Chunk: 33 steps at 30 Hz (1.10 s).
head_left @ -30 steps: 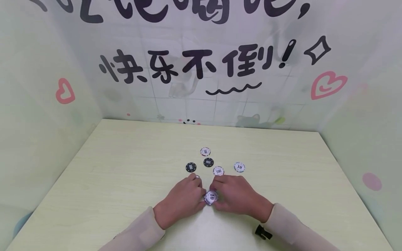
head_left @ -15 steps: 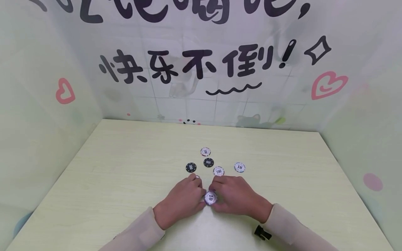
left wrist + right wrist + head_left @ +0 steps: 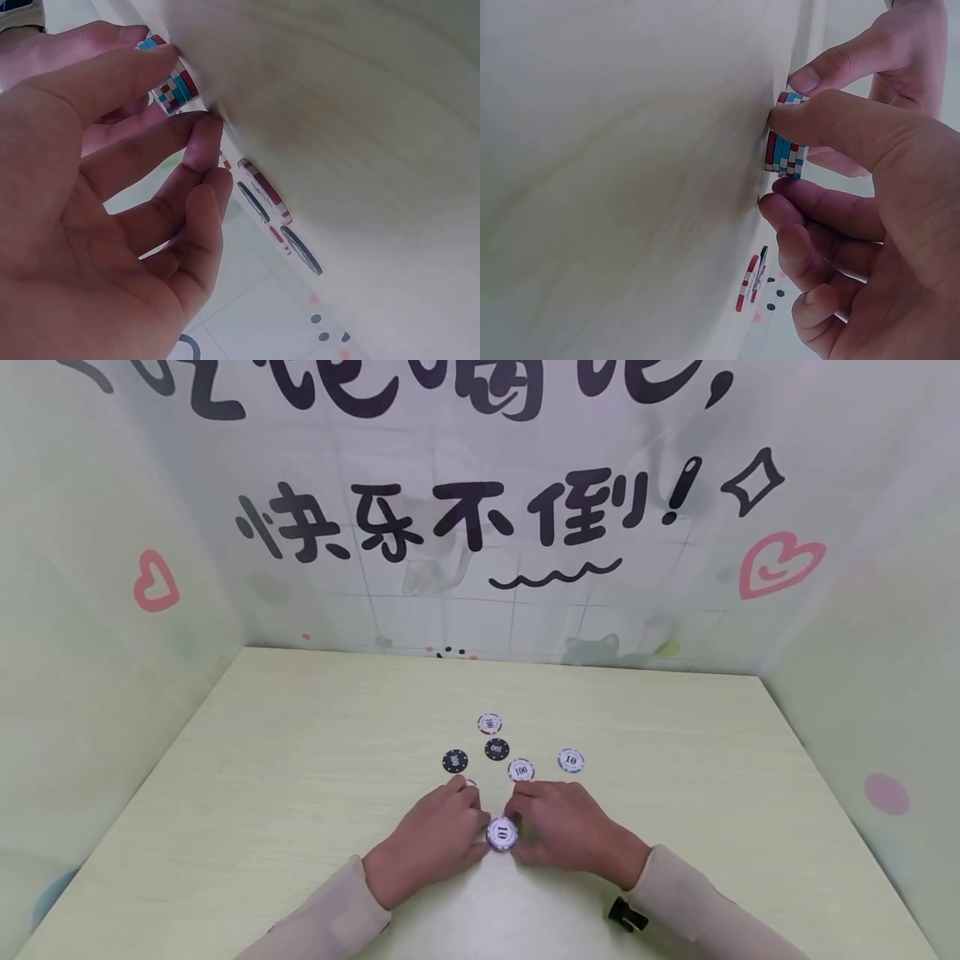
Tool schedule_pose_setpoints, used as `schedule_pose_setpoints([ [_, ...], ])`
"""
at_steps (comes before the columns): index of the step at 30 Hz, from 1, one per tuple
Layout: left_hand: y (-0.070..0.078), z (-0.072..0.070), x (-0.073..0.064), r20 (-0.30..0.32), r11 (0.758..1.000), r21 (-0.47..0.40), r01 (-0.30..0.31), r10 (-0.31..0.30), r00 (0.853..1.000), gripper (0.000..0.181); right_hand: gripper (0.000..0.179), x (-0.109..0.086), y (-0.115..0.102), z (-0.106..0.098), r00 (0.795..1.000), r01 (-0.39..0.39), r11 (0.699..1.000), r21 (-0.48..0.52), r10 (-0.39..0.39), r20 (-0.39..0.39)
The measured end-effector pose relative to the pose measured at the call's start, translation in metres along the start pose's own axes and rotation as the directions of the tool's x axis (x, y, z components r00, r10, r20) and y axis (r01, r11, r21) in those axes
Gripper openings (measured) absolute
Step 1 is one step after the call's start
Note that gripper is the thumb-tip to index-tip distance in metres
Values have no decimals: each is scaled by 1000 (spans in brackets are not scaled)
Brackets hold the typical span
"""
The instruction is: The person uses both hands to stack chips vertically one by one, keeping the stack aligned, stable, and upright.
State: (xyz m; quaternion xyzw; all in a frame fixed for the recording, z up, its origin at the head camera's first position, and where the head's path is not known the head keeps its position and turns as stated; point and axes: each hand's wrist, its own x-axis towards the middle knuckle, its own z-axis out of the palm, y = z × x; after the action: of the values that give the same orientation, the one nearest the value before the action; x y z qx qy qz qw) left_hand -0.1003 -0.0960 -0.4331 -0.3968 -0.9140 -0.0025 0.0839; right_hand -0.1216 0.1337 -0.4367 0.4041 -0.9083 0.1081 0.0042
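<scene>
A short stack of poker chips [image 3: 502, 834] stands on the table between both hands, a white chip marked 10 on top. Red, blue and white edges of the stack [image 3: 784, 154] show in the right wrist view. My left hand [image 3: 437, 832] pinches the stack from the left with thumb and curled fingers. From the right, my right hand [image 3: 567, 827] holds it the same way, thumb on the near side. Another chip [image 3: 471, 783] peeks out past the left fingers, mostly hidden by them.
Beyond the hands lie two black 100 chips [image 3: 454, 761], two white 100 chips [image 3: 521, 770] and a white 10 chip [image 3: 571, 760] farther right. A small black object [image 3: 627, 914] sits by the right sleeve. A printed backdrop [image 3: 480, 602] rises behind the table [image 3: 300, 735].
The stack's chips have come into closer line, and the top chip has turned slightly. Both hands stay around it, with the right fingers shifting a little. The loose chips lie as before.
</scene>
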Motion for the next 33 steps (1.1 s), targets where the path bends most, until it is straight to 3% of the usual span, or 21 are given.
schedule_pose_setpoints([
  [5,-4,-4,-2,29,1000,13,-5,4,1000,27,26,0,2,2,1000,-3,1000,-11,3,2],
  [10,-14,-7,-4,3,1000,15,-1,1,1000,29,26,0,1,1,1000,-6,1000,-16,6,3],
  [17,-26,-11,-3,-25,994,-23,105,-106,994,32,26,1,0,-1,1000,-19,1000,-11,20,19],
  [21,-31,-9,-2,-40,989,-22,143,-144,989,31,25,1,0,-1,999,-27,1000,-9,28,28],
  [33,-39,1,2,-19,986,-62,154,-155,988,19,25,1,-2,-1,999,-21,999,-27,21,28],
])
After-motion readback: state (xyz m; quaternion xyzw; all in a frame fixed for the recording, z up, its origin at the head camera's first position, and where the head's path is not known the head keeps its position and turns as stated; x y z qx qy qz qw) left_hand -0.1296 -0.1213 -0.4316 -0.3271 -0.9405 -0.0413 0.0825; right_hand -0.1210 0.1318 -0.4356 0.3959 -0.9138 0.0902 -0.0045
